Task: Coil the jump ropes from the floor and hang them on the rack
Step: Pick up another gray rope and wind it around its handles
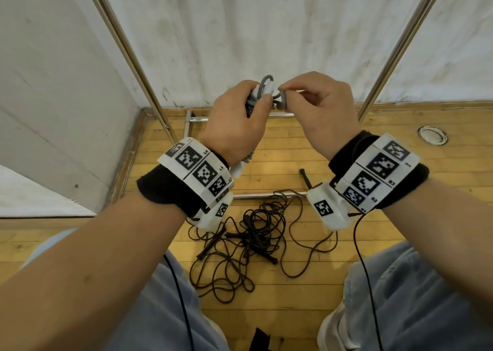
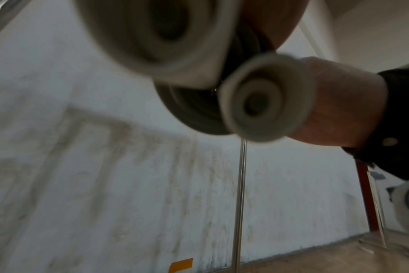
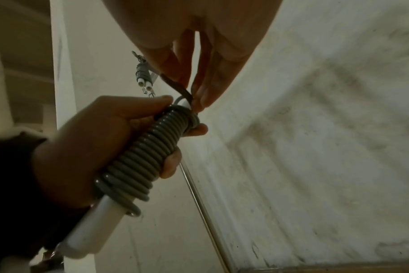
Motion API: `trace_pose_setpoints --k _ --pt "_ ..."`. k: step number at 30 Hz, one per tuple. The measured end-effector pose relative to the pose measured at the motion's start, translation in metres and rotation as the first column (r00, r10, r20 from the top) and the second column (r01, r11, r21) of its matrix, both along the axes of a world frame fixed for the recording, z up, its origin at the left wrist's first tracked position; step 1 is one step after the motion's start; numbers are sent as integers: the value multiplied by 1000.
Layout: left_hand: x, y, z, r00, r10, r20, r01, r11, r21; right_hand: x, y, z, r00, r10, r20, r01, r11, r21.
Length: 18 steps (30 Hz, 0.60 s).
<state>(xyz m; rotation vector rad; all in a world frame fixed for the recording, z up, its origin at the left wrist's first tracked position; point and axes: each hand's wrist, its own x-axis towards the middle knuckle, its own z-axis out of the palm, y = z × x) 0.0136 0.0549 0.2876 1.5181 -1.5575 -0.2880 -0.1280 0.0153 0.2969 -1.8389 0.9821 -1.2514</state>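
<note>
Stained white walls meet in a corner over a wooden floor (image 1: 333, 148), where the metal rack (image 1: 125, 46) stands with its poles slanting upward. Both hands are raised in front of it. The left hand (image 1: 234, 121) is wrapped around a grey jump rope (image 3: 142, 157), wound in tight coils round its white handles (image 3: 91, 229). The right hand (image 1: 317, 102) pinches the loose end of that cord at the top of the bundle between thumb and fingertips (image 3: 206, 99). Below, a tangle of black jump ropes (image 1: 250, 241) lies on the floor between the person's knees. Wristbands carry square coded markers; small labels beside them read L3, L4, R2 and R3. Another coiled grey rope (image 3: 142, 73) hangs farther back.
</note>
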Motion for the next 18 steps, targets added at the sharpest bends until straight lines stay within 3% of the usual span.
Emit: trace_pose_setpoints --k 10,13,18 --pt "2 -4 -5 980 -17 196 27 999 -47 2 5 2 999 16 -38 -16 1000 14" --pt "0 -1 -6 988 -6 155 17 998 -67 4 6 4 1000 24 -19 -24 1000 -8" --pt "-2 -5 -1 998 19 -61 -24 997 -78 5 14 4 998 32 -45 -37 993 -112"
